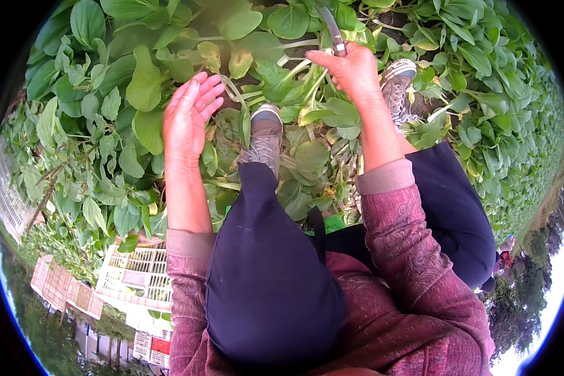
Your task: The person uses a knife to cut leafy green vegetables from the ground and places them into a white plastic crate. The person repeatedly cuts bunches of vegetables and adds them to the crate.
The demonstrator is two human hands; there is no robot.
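My right hand (351, 69) is closed round the handle of a sickle (332, 26), whose curved grey blade points away from me into the leaves. Its thumb stretches left, by the pale stalks of a leafy green plant (288, 78). My left hand (192, 113) is open, palm turned toward the right, fingers extended and apart, with nothing in it. Beside its fingertips are a drooping leaf and stem (241, 103). The sickle's handle is mostly hidden in my fist.
Dense leafy greens (495, 94) surround me. Yellowed leaves (310, 156) lie between my shoes (266, 135). White slatted crates (134, 272) and pinkish crates (62, 285) stand at the lower left. Trees (520, 301) show at the lower right.
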